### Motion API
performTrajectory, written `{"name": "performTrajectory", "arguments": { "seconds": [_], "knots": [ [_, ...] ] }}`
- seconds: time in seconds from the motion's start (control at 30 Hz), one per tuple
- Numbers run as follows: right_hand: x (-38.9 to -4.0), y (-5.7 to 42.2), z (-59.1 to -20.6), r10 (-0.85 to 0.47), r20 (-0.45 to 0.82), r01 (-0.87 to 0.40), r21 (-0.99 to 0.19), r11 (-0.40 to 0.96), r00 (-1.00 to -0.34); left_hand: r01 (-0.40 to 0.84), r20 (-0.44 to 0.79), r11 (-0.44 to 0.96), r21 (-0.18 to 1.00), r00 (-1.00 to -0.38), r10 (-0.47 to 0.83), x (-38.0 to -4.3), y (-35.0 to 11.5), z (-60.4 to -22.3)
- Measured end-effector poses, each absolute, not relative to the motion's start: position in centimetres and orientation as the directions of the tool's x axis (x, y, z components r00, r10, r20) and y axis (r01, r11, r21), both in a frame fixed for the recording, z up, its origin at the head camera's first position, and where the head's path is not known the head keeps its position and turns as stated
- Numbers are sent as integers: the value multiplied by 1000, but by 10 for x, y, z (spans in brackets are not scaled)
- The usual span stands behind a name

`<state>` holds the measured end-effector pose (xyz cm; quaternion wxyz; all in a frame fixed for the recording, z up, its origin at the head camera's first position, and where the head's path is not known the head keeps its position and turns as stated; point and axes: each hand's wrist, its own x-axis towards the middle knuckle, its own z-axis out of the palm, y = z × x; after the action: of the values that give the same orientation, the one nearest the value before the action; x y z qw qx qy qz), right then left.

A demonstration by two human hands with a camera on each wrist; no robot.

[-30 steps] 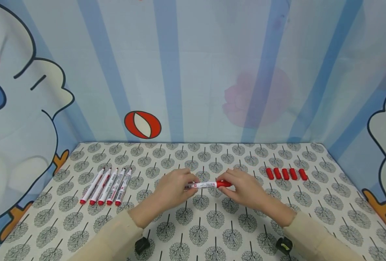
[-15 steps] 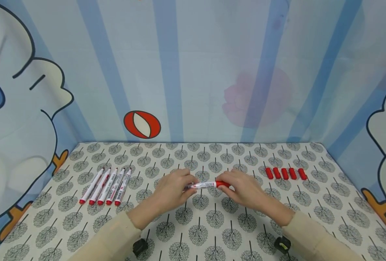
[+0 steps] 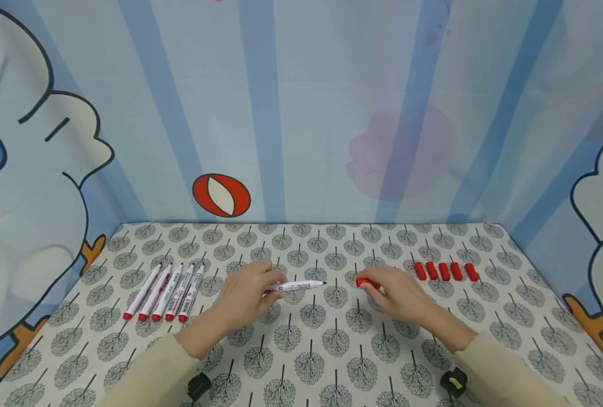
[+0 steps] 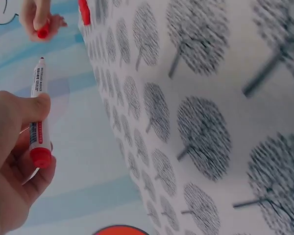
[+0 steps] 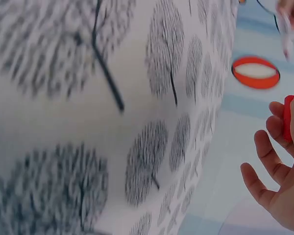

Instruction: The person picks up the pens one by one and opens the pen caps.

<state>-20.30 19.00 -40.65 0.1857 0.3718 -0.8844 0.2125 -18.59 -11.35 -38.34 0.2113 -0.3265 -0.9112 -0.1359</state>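
Note:
My left hand (image 3: 248,294) pinches an uncapped whiteboard marker (image 3: 298,285) by its rear half, with the red tip pointing right. In the left wrist view the marker's white barrel (image 4: 39,85) and red end plug (image 4: 40,157) show between thumb and fingers. Across a gap to the right, my right hand (image 3: 395,294) holds a red marker cap (image 3: 367,282) between thumb and forefinger. The right wrist view shows that cap (image 5: 287,117) partly hidden by the thumb, the other fingers spread loosely.
Several white markers (image 3: 166,291) without caps lie side by side at the left, red ends toward me. At the right, several red caps (image 3: 444,271) stand in a row. A tree-patterned cloth (image 3: 311,345) covers the table, and a printed curtain (image 3: 311,113) rises behind it.
The cap has come off the marker. My left hand has moved left with the marker, my right hand slightly right with the cap, and the tip is now exposed.

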Motion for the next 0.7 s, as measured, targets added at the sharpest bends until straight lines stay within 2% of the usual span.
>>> {"name": "performTrajectory", "arguments": {
  "seconds": [0.1, 0.37, 0.5, 0.7],
  "knots": [
    [-205, 201, -406, -537, 474, -695, -267, 668, -698, 598, 425, 791, 130, -754, 501, -185, -125, -383],
    [-204, 199, -407, -541, 457, -678, -214, 703, -706, 509, 335, 848, 149, -833, 441, -184, -128, -382],
    [-203, 197, -407, -531, 469, -674, -215, 706, -706, 470, 306, 867, 165, -860, 408, -184, -129, -382],
    [-202, 198, -405, -530, 477, -678, -219, 701, -702, 456, 286, 876, 157, -870, 402, -185, -134, -383]
  ]
}}
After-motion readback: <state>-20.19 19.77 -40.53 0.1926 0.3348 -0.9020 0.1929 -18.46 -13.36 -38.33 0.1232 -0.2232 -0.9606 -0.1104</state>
